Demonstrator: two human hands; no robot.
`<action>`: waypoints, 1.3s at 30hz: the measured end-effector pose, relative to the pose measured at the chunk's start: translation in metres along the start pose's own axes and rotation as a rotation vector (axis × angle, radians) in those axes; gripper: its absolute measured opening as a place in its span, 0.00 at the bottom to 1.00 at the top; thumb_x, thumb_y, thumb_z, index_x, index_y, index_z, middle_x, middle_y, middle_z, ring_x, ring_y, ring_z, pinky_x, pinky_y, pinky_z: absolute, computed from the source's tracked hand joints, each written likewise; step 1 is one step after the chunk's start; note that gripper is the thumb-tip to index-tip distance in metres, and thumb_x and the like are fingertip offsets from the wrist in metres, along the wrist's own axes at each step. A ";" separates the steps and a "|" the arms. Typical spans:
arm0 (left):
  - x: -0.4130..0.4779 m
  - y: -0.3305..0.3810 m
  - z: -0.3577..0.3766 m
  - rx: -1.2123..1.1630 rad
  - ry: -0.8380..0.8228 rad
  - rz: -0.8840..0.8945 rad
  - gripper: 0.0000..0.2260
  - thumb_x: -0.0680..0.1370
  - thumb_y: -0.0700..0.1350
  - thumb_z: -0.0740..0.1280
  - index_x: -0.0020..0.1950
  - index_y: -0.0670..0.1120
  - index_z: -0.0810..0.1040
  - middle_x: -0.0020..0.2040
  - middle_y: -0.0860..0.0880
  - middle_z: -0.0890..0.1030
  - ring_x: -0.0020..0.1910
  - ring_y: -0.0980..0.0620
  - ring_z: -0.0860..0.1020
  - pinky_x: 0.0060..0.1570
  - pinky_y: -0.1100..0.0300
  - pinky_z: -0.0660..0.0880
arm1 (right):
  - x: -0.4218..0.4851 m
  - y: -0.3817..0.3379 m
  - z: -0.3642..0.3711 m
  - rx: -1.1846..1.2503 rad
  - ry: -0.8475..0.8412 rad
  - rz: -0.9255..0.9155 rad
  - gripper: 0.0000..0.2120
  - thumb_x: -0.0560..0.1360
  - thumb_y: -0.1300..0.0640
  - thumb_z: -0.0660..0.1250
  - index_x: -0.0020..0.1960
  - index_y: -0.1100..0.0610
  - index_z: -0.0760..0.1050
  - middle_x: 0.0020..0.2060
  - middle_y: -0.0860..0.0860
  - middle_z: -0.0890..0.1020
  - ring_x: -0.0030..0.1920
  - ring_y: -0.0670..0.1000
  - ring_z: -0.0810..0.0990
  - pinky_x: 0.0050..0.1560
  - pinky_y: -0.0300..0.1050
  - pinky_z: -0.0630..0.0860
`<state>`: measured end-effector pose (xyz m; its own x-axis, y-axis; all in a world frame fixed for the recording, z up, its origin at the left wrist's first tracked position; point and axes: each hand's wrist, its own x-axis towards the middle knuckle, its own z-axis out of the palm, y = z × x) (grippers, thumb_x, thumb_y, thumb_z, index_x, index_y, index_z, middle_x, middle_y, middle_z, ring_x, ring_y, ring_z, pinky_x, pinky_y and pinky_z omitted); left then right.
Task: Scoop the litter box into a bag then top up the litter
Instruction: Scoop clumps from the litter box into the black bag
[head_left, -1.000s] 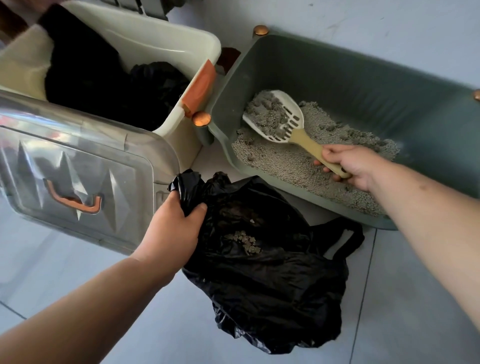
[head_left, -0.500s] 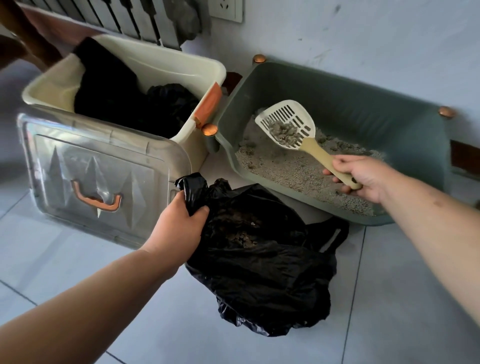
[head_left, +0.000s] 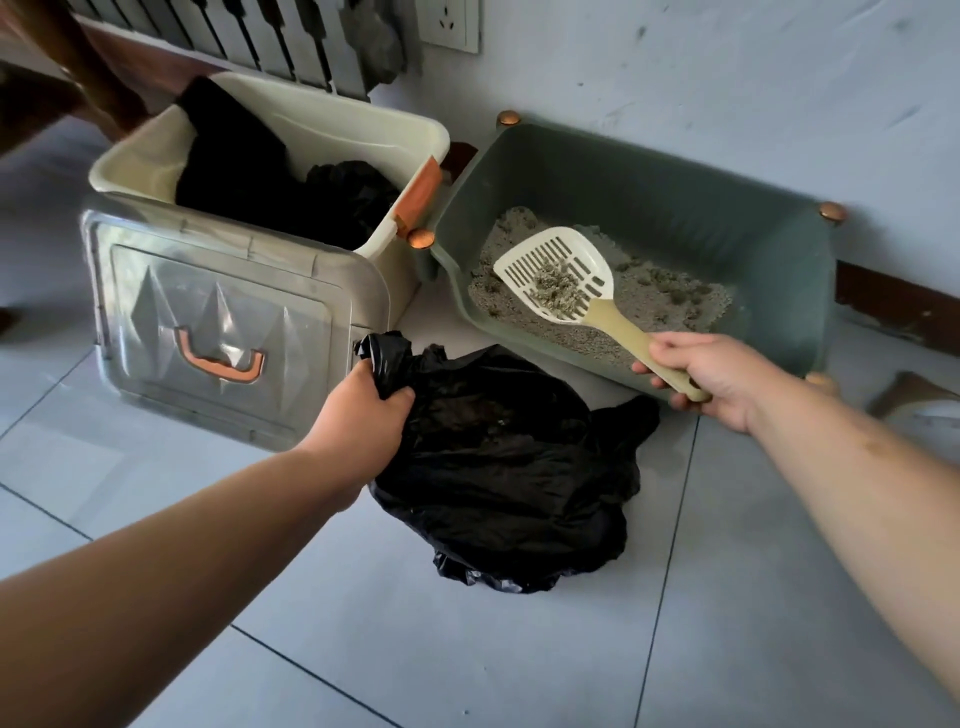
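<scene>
The right hand (head_left: 719, 379) curls its fingers round the beige handle of the slotted cream plastic scoop (head_left: 558, 278), which carries grey clumps above the grey litter in the green plastic litter box (head_left: 675, 208). The left hand (head_left: 363, 415) grips the crumpled black plastic bag (head_left: 509, 467) on the floor, just in front of the box.

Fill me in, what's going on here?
A person is scooping a green litter box. Their right hand grips the handle of a slotted litter scoop, held above the litter with a few clumps on it. Their left hand holds the edge of a black plastic bag lying on the floor in front of the box. The scoopful has not yet gone into the bag. A cream bin with a clear lid leaning on it stands to the left.
</scene>
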<state>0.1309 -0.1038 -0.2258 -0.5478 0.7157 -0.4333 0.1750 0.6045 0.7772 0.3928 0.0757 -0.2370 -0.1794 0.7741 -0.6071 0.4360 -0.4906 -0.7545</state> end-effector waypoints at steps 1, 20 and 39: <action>-0.002 -0.002 -0.001 -0.004 -0.001 -0.004 0.07 0.80 0.44 0.64 0.58 0.47 0.74 0.50 0.47 0.82 0.51 0.46 0.80 0.57 0.47 0.77 | -0.003 0.002 0.000 0.007 0.001 -0.001 0.12 0.80 0.60 0.62 0.61 0.51 0.76 0.40 0.50 0.82 0.35 0.46 0.74 0.30 0.38 0.67; 0.002 -0.012 -0.016 -0.068 0.077 -0.089 0.08 0.79 0.42 0.61 0.57 0.43 0.76 0.49 0.42 0.81 0.48 0.44 0.80 0.46 0.52 0.79 | -0.049 0.022 -0.006 -0.392 -0.372 -0.198 0.13 0.76 0.58 0.67 0.58 0.45 0.79 0.46 0.52 0.86 0.43 0.47 0.79 0.38 0.40 0.73; 0.002 -0.007 -0.003 -0.014 0.076 -0.038 0.07 0.80 0.43 0.61 0.56 0.44 0.75 0.49 0.42 0.81 0.48 0.44 0.80 0.46 0.51 0.76 | -0.051 0.009 -0.020 -0.222 -0.137 -0.178 0.14 0.76 0.65 0.66 0.56 0.50 0.78 0.44 0.51 0.83 0.40 0.46 0.78 0.35 0.39 0.74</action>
<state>0.1261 -0.1077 -0.2311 -0.6143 0.6635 -0.4271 0.1416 0.6252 0.7675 0.4237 0.0400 -0.2084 -0.3811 0.7713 -0.5098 0.5660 -0.2414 -0.7883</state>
